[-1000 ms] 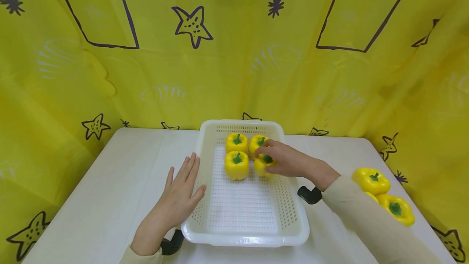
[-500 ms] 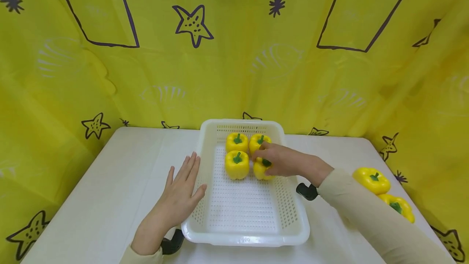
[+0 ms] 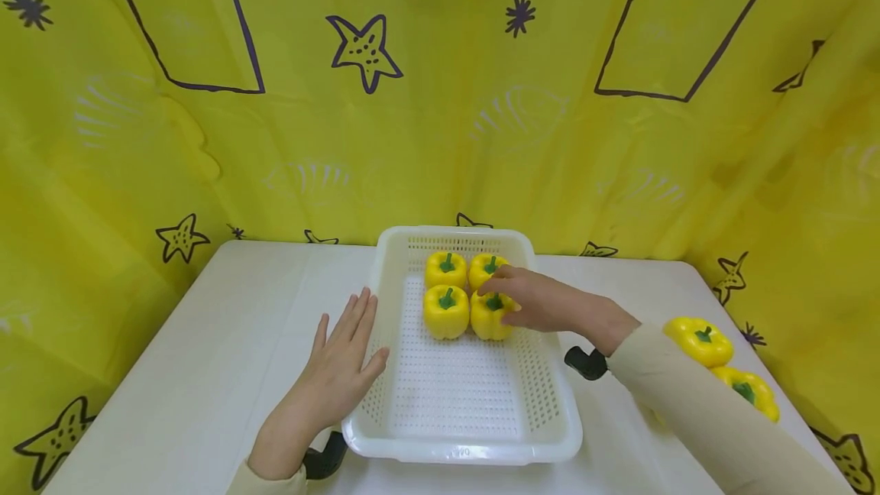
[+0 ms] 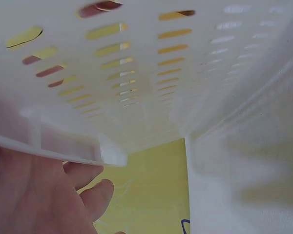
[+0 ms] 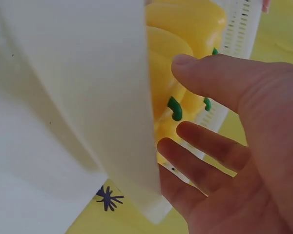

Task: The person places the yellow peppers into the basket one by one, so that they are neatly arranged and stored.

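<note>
A white perforated plastic basket [image 3: 461, 452] holds two rows of yellow bell peppers with green stems, stems up, in its far half. My right hand [image 3: 546, 300] hovers over the near right bell pepper [image 3: 490, 321], thumb and fingers spread loosely about its top. In the right wrist view the fingertips [image 5: 188, 129] stand around the stem, apart from each other. Beside that pepper is the near left bell pepper [image 3: 445, 313]. My left hand [image 3: 337, 373] rests on the basket's left rim with straight fingers; the left wrist view shows its fingers beneath the rim's edge.
More yellow bell peppers [image 3: 697, 341] lie on the white table [image 3: 186, 373] at the right, partly hidden by my right sleeve [image 3: 694, 396]. A yellow curtain [image 3: 440, 128] with drawn starfish hangs behind the table and at both sides.
The near right pepper has been set upright, level with its neighbour, and my right fingers have loosened from it. My left hand has stayed on the rim.
</note>
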Tool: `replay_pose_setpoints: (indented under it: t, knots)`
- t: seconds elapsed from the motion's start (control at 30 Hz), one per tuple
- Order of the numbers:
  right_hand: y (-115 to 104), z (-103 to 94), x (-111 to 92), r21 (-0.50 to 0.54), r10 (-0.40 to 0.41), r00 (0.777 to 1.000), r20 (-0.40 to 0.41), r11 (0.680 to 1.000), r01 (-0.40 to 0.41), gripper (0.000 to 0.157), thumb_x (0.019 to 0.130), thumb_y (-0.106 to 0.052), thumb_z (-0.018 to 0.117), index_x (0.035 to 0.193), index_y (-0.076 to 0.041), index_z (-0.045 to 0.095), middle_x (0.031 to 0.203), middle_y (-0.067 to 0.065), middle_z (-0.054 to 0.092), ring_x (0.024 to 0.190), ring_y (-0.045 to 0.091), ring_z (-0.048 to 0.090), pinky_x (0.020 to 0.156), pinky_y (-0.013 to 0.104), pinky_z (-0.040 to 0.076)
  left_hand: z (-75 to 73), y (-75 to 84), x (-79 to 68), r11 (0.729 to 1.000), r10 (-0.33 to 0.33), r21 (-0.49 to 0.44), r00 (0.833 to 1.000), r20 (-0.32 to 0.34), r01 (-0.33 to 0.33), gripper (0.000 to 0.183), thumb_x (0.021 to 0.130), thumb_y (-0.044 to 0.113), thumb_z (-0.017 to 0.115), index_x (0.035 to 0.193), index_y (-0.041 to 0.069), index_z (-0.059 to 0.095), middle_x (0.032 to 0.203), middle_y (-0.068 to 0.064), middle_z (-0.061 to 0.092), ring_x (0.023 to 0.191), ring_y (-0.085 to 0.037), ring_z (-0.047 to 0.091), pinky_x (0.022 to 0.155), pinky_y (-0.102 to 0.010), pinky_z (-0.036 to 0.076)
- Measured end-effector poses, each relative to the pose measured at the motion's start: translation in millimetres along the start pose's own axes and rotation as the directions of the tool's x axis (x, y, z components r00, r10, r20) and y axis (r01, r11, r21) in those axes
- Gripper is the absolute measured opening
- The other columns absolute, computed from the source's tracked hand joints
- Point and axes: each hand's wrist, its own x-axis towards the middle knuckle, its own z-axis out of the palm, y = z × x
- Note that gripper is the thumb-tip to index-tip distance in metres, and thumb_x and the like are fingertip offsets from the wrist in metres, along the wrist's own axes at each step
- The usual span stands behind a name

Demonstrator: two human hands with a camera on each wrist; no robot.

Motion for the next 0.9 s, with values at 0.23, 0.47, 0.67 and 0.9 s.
replay_pose_setpoints:
  t: [0.23, 0.47, 0.67, 0.9]
  knots:
    - [3, -10.3, -13, -0.019, -0.037, 0.993, -0.11, 0.999, 0.035, 0.041, 0.09, -0.011, 0.07, 0.13, -0.007, 0.061, 0.13, 0.014, 0.056, 0.112, 0.03, 0.06, 0.097, 0.045, 0.053, 0.9, 0.2, -0.3, 1.0, 0.003, -0.004, 1.0, -0.007, -0.003, 0.074, 0.101, 0.032, 0.05, 0.159, 0.006, 0.013, 0.168, -0.008, 0.007, 0.155, -0.032, 0.009, 0.118, -0.066, -0.003]
    - [12, -16.6, -32, -0.03, -0.038, 0.975, -0.218, 0.999, 0.032, 0.041, 0.091, -0.01, 0.069, 0.13, -0.007, 0.06, 0.129, 0.013, 0.059, 0.113, 0.031, 0.061, 0.095, 0.046, 0.054, 0.7, -0.3, -0.7, 1.0, 0.002, 0.003, 1.0, -0.007, -0.002, 0.074, 0.101, 0.032, 0.05, 0.159, 0.005, 0.014, 0.168, -0.007, 0.006, 0.155, -0.031, 0.009, 0.119, -0.066, -0.003]
    - [19, -18.8, -49, -0.04, -0.016, 0.96, -0.281, 0.999, 0.005, 0.041, 0.09, -0.011, 0.07, 0.13, -0.009, 0.06, 0.127, 0.012, 0.06, 0.112, 0.028, 0.06, 0.094, 0.047, 0.054, 0.0, 0.1, -0.9, 1.0, 0.001, 0.008, 1.0, -0.007, -0.001, 0.074, 0.101, 0.032, 0.05, 0.159, 0.005, 0.014, 0.168, -0.008, 0.006, 0.155, -0.032, 0.01, 0.118, -0.066, -0.002]
    - [25, -21.5, -69, -0.052, -0.011, 0.941, -0.339, 0.999, -0.007, 0.039, 0.089, -0.01, 0.071, 0.127, -0.009, 0.061, 0.127, 0.011, 0.061, 0.115, 0.031, 0.06, 0.095, 0.05, 0.053, -0.2, 1.4, -1.4, 1.0, 0.0, -0.002, 1.0, -0.004, 0.0, 0.074, 0.101, 0.031, 0.05, 0.159, 0.006, 0.013, 0.168, -0.007, 0.006, 0.155, -0.033, 0.01, 0.118, -0.066, -0.003]
